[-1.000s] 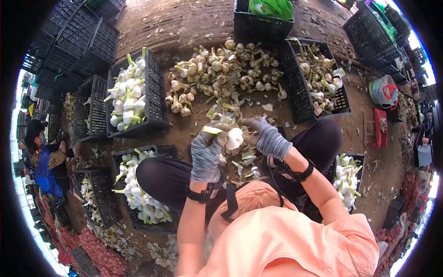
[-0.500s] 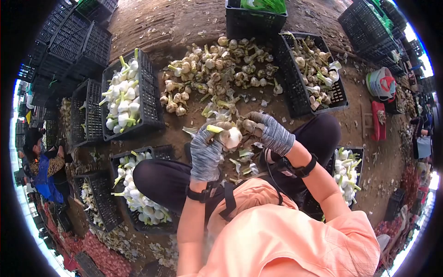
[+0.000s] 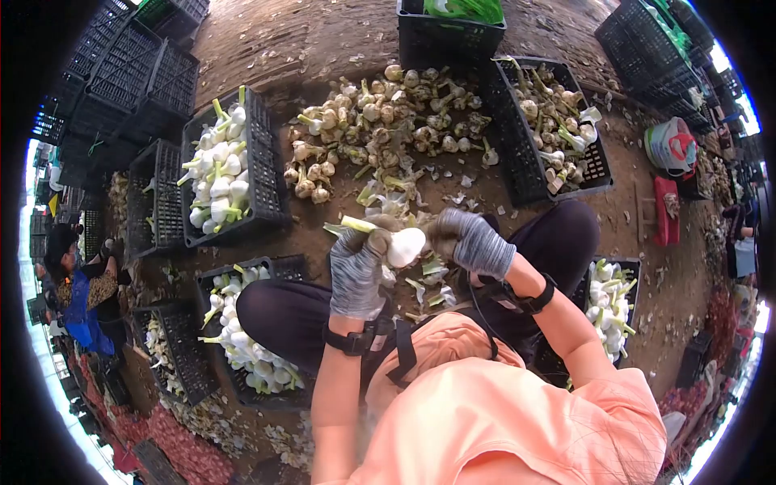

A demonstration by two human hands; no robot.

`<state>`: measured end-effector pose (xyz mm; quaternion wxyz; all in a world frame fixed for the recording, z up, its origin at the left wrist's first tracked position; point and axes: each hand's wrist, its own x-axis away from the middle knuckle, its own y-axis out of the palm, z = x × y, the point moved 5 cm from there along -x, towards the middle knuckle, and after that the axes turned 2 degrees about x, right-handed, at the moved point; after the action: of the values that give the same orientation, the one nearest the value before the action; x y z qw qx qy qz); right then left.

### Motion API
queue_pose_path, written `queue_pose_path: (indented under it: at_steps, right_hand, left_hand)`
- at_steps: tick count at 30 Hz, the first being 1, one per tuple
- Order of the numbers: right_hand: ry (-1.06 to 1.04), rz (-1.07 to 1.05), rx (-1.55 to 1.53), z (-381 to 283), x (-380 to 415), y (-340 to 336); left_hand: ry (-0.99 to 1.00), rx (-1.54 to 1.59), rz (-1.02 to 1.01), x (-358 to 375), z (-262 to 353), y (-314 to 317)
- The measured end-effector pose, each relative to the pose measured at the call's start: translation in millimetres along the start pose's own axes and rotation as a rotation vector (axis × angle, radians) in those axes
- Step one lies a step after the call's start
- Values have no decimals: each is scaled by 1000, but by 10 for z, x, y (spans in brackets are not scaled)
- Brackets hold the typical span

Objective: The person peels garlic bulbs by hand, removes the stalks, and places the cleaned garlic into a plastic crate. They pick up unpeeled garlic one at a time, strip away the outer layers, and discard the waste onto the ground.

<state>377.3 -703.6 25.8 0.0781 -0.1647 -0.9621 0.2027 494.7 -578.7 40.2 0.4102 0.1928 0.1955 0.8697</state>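
My left hand [image 3: 360, 271], in a grey knitted glove with dark fingertips, is closed around the short pale-green stem of a clean white garlic bulb [image 3: 406, 246]. The bulb points right, towards my right hand [image 3: 478, 242], which wears a matching glove. Its fingers are curled together just beside the bulb, with a small gap between. What they pinch, if anything, is hidden. Beyond my hands, a heap of dirty brown garlic [image 3: 380, 113] lies on the ground. Loose skins [image 3: 432, 279] are scattered below the bulb, between my legs.
Black crates of white garlic stand at left [image 3: 218, 174], by my left knee [image 3: 255, 356] and at right [image 3: 608, 303]. A crate of unpeeled garlic [image 3: 558, 121] stands at upper right. A bucket [image 3: 671, 145] is farther right. Another person [image 3: 81, 283] sits at far left.
My right hand has drawn slightly right, off the garlic bulb. The bulb now shows whiter and more fully, its stem still in my left hand.
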Motion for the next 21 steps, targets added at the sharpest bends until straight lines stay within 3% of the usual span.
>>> queue_pose_path:
  at_steps: [1,3,5,7,8,9,11,12,14,15,17,18,21]
  right_hand:
    - [-2,-4,0,25,53,-71]
    - [-106,-476,-383,-147,182,-29]
    - [-257,-502,-1004,-353,160,-121]
    - [-24,-181,-487,-230,174,-331]
    - [-81,-230,-309,-6,78,-230]
    - [184,-151,-315,-66,29,-153]
    - [22,19,273,-8,-102,-138]
    - [20,15,275,-12,-122,-98]
    - [330,152,-219,81,-116,-20]
    - [334,151,-220,61,-120,34]
    - [183,231,-539,-35,-160,80]
    - [241,237,-627,-10,-179,139]
    - [259,233,-580,-72,-224,206]
  left_hand:
    - [-73,198,-4,-13,-46,-4]
    - [-125,335,116,-81,-154,-108]
    - [-251,424,259,-92,-295,-265]
    - [-286,504,307,-80,-352,-248]
    - [-326,583,352,-70,-372,-235]
    - [-323,583,351,-70,-393,-264]
    - [-355,571,324,-75,-439,-274]
    - [-305,516,355,-55,-381,-213]
    - [-226,430,369,-37,-405,-261]
    - [-150,335,374,-33,-385,-284]
    - [-124,266,386,-13,-350,-254]
    - [-85,166,391,-1,-272,-202]
    - [-6,8,396,22,-250,-110]
